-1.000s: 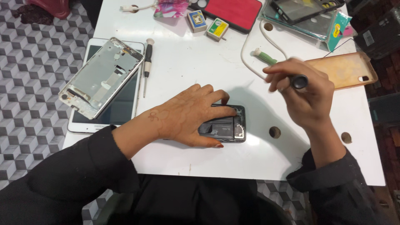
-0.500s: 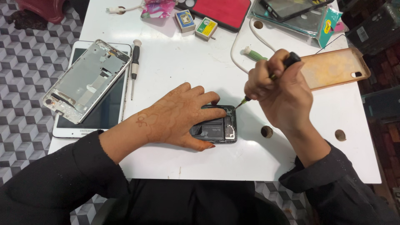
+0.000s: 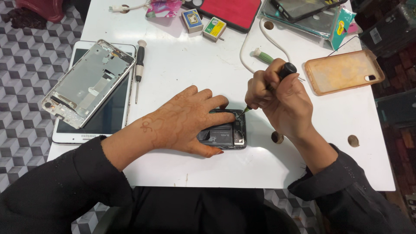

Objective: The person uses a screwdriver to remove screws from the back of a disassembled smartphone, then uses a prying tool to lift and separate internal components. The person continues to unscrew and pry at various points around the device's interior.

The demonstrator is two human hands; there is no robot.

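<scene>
Head view looked down on a white surface (image 3: 195, 73). Two small boxes lay near its far edge: a blue-and-white one (image 3: 192, 20) and, just beside it, a green-and-yellow one (image 3: 215, 28). A teal packet (image 3: 341, 25) lay at the far right, near an orange phone case (image 3: 342, 71). A red case (image 3: 234, 11) touched the far edge. One spare screwdriver (image 3: 139, 65) lay beside a white tablet (image 3: 93, 125), on which a single silver phone frame (image 3: 89, 82) rested.

The left hand (image 3: 184, 121) lay flat with fingers spread, pressing on the opened black phone (image 3: 225, 134) at the near middle of the surface. The right hand (image 3: 277, 95) was clamped around a black-handled screwdriver (image 3: 284, 71), its tip touching the phone's far right corner.

Half a second before, the tip was at much the same corner; the right hand had since dropped lower over the phone.
</scene>
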